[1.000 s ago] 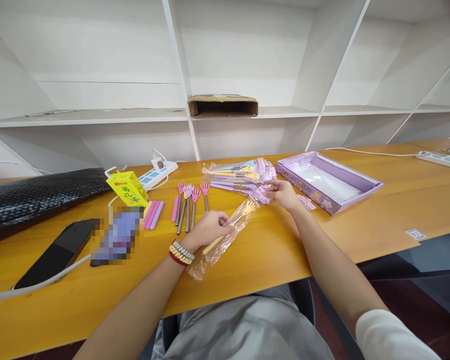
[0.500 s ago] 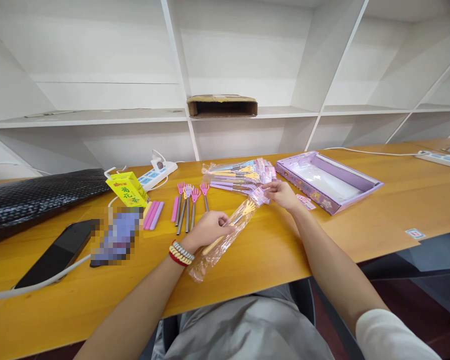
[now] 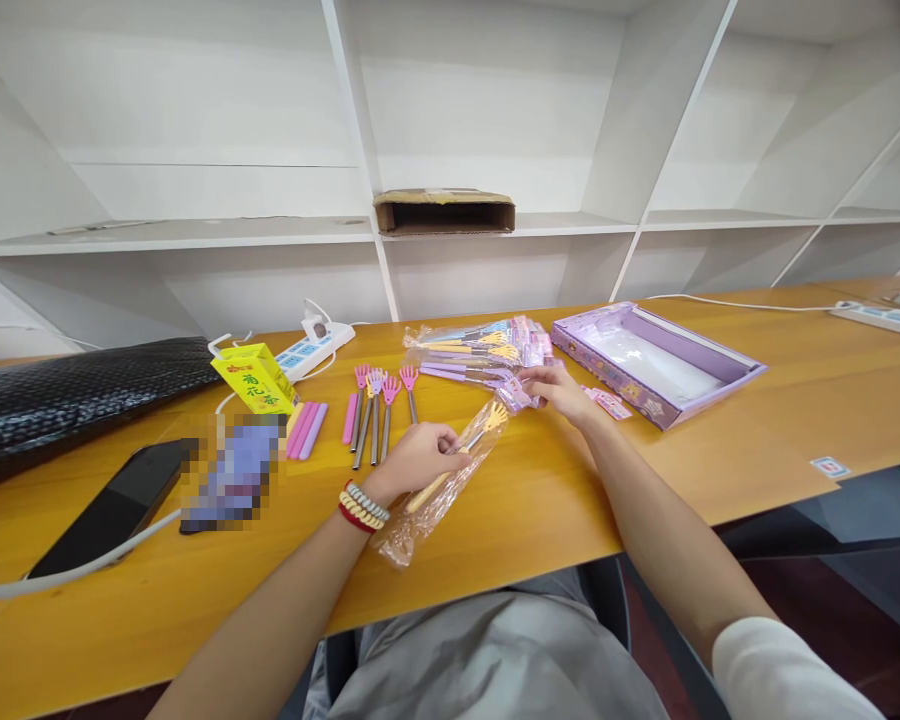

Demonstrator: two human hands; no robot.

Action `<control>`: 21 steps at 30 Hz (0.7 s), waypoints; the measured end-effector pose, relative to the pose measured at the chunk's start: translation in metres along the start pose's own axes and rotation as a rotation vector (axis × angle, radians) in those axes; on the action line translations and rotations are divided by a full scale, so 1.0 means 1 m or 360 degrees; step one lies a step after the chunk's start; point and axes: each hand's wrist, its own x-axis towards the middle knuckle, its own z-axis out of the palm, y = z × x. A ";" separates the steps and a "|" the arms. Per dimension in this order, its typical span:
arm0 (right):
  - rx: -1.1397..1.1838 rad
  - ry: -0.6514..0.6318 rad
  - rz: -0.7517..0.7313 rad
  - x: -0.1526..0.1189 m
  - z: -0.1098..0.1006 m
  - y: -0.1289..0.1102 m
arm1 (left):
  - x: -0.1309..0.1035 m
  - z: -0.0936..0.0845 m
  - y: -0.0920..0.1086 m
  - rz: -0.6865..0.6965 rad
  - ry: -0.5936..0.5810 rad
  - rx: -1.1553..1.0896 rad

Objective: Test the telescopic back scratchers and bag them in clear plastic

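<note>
A yellow hand-shaped back scratcher [image 3: 496, 416] with a metal shaft lies slanted inside a clear plastic bag [image 3: 450, 497]. My left hand [image 3: 420, 461] is closed around its middle, thumb and fingers pressed on the bag. At the bag's upper end, my right hand [image 3: 559, 390] pinches the purple header card [image 3: 516, 391]. Just beyond it are several bagged back scratchers [image 3: 472, 345] in a pile with purple cards. Left of the pile, several loose scratcher heads on metal shafts [image 3: 375, 420] lie beside pink, purple and yellow handle tubes [image 3: 311, 430].
An open purple display box [image 3: 664, 365] lies to the right, with small pink cards [image 3: 607, 402] near it. On the left are a yellow drink carton [image 3: 255, 380], a power strip [image 3: 319, 350], a black phone [image 3: 116, 510] and a blurred-out item. White shelves hold a cardboard box [image 3: 444, 213].
My right hand has shifted slightly left and down at the header card, uncovering more of the small pink cards. My left hand stays in place on the bagged back scratcher.
</note>
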 end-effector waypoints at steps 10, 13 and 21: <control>-0.0352 0.0033 -0.0269 -0.003 0.007 0.002 | 0.001 0.001 -0.002 0.0043 -0.0006 0.0022; -0.0533 0.0113 -0.0360 -0.002 0.007 0.006 | 0.001 0.001 -0.003 0.0054 -0.0015 0.0033; -0.0407 0.0157 -0.0301 0.009 0.001 0.014 | 0.002 0.001 -0.007 0.0065 -0.0037 0.0067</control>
